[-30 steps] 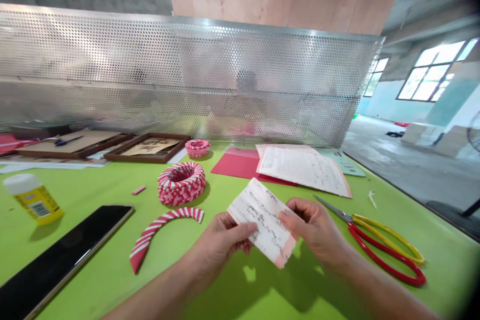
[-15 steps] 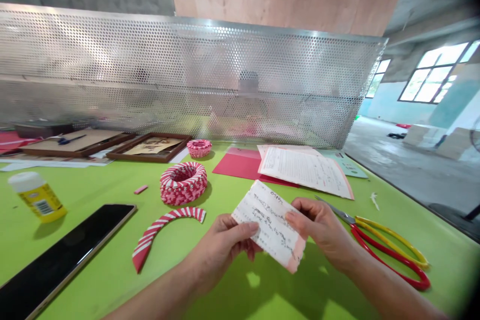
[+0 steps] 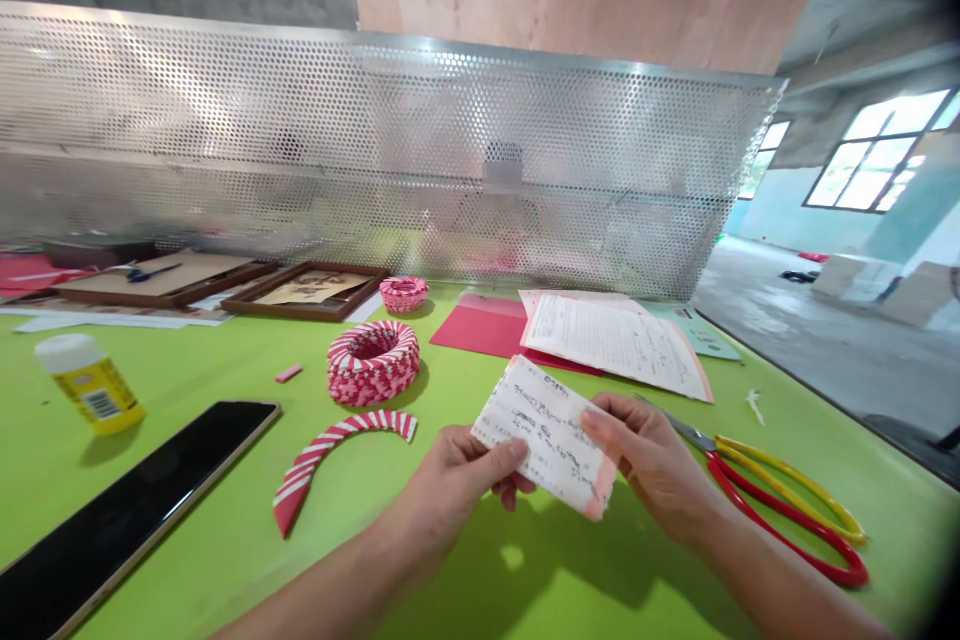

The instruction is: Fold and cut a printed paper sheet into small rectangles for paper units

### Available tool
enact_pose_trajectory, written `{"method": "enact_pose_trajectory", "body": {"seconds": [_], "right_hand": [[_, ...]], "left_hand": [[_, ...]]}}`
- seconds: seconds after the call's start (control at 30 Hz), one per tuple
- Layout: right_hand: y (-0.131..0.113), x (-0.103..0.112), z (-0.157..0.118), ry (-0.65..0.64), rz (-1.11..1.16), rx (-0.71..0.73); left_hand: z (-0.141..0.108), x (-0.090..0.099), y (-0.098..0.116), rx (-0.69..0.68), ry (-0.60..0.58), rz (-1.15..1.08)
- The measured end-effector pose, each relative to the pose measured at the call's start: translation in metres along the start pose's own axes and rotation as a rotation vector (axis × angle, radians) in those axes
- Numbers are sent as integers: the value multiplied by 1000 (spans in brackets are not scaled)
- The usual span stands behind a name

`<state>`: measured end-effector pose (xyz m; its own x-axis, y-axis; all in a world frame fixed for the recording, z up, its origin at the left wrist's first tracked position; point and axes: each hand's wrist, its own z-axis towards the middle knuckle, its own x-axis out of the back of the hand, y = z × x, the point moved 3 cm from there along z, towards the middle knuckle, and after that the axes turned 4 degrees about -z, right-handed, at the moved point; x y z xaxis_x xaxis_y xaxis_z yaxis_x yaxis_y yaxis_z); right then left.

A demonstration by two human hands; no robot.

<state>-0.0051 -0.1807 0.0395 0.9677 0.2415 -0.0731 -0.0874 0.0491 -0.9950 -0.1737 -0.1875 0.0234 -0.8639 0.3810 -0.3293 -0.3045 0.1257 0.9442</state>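
Between both hands, above the green table, is a piece of white paper (image 3: 551,430) with handwriting and a pinkish edge. My left hand (image 3: 472,470) pinches its lower left side, thumb on top. At its right side, my right hand (image 3: 637,445) grips the edge between thumb and fingers. Scissors (image 3: 772,490) with one yellow and one red handle lie just right of my right hand. Left of my left hand rests a curved red-and-white folded paper strip (image 3: 330,455). Beyond that strip stands a ring of folded red-and-white paper pieces (image 3: 373,363).
A glue stick (image 3: 90,385) and a phone (image 3: 142,510) lie at left. Farther back are a smaller paper ring (image 3: 403,294), a wooden frame (image 3: 307,292), red paper (image 3: 480,325) and written sheets (image 3: 615,340). A perforated metal screen (image 3: 420,150) borders the table's far side.
The view has shifted slightly, so most things sit a little farther right. Both hands keep hold of the paper, with its lower end slightly raised.
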Motion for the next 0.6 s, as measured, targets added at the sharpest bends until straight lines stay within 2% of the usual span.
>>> {"method": "enact_pose_trajectory", "body": {"seconds": [0.07, 0.17, 0.27, 0.33, 0.5, 0.6], "right_hand": [[2, -5, -2, -31, 70, 32], [8, -14, -5, -77, 47, 30], [16, -25, -7, -76, 56, -4], [21, -33, -7, -28, 119, -38], [29, -56, -5, 188, 347, -192], [27, -67, -4, 244, 371, -200]], "left_hand": [[1, 3, 1, -26, 81, -21], [3, 9, 2, -82, 207, -82], [2, 11, 4, -130, 275, -112], [1, 11, 4, -144, 286, -99], [-2, 8, 3, -168, 282, -77], [-4, 5, 2, -157, 286, -87]]}}
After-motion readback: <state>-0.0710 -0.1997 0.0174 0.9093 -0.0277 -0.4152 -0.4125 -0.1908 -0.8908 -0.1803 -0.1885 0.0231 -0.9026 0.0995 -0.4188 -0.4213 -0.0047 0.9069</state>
